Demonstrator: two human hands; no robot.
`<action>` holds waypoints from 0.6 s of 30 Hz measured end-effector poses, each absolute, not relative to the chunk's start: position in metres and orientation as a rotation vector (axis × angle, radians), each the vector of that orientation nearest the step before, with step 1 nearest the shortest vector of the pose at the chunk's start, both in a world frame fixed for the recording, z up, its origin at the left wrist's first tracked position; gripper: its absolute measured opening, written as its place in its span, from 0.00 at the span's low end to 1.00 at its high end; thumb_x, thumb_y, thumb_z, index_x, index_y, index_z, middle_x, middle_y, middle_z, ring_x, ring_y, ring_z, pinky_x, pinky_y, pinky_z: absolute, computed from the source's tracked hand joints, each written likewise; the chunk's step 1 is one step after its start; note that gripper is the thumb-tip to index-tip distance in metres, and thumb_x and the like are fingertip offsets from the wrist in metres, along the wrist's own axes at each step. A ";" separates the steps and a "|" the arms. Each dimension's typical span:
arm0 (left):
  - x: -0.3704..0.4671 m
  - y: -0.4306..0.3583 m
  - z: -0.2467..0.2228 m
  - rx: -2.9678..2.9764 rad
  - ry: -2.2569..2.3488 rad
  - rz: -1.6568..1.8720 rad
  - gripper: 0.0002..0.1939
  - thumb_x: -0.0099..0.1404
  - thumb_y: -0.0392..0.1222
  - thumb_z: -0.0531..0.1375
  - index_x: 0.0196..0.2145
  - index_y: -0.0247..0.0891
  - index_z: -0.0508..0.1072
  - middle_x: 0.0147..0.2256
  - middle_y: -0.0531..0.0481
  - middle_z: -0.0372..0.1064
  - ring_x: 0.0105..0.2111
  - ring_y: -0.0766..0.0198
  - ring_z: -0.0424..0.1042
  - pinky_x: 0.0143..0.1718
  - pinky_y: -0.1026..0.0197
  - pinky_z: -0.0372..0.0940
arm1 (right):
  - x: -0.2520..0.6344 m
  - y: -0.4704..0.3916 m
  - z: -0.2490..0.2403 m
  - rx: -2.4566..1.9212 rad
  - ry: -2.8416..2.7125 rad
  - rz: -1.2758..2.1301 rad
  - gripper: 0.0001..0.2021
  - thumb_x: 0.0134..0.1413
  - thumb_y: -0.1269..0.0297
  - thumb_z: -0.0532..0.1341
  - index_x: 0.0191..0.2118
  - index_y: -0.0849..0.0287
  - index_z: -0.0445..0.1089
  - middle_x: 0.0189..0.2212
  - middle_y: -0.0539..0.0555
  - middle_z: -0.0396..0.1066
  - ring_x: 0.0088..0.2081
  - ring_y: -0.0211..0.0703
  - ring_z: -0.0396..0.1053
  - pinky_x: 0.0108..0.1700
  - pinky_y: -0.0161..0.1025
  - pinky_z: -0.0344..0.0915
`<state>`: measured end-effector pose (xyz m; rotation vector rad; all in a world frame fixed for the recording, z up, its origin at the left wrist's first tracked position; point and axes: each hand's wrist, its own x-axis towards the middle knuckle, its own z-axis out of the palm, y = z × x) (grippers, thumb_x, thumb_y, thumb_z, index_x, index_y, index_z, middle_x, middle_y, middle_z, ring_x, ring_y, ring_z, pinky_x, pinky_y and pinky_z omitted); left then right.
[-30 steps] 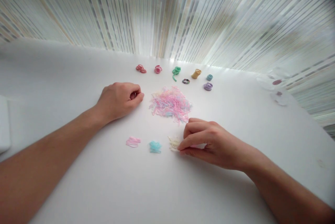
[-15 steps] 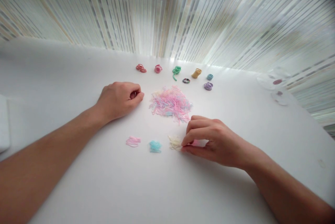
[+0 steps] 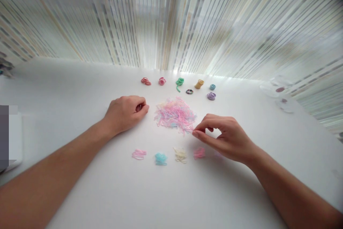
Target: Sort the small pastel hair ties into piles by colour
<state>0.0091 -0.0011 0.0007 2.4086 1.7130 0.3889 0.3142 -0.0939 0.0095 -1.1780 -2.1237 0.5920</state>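
A loose pile of thin pastel elastic bands (image 3: pixel 175 114), mostly pink with some pale blue and cream, lies on the white table (image 3: pixel 150 197). My right hand (image 3: pixel 225 138) pinches thumb and forefinger together at the pile's near right edge; whatever is between the tips is too small to make out. To the left of the pile, my left hand (image 3: pixel 127 114) rests curled on the table, with nothing seen in it. Nearer me lie small groups of bands: light pink (image 3: pixel 139 154), blue (image 3: pixel 160 158), cream (image 3: pixel 180 155) and deeper pink (image 3: pixel 199 153). A faint lilac group (image 3: pixel 218 154) shows partly under my right hand.
Along the back stand coiled hair ties: red (image 3: pixel 145 81), pink (image 3: pixel 162 81), green (image 3: pixel 179 82), yellow (image 3: pixel 199 84), blue (image 3: pixel 212 86) and purple (image 3: pixel 211 96). A multicoloured ring (image 3: pixel 189 91) lies among them. Clear round objects (image 3: pixel 277 86) sit far right, before a striped curtain (image 3: pixel 171 18).
My right hand has moved from beside the cream group up to the pile's edge, uncovering the deeper pink group. My left hand stays resting. The view has tilted up slightly.
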 end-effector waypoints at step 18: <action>0.004 0.000 -0.004 2.411 1.675 0.409 0.16 0.69 0.52 0.52 0.29 0.42 0.68 0.30 0.53 0.72 0.31 0.61 0.66 0.33 0.57 0.51 | 0.334 -0.068 -0.019 -1.590 -1.655 0.603 0.16 0.61 0.49 0.65 0.37 0.58 0.80 0.29 0.53 0.77 0.29 0.42 0.66 0.32 0.40 0.61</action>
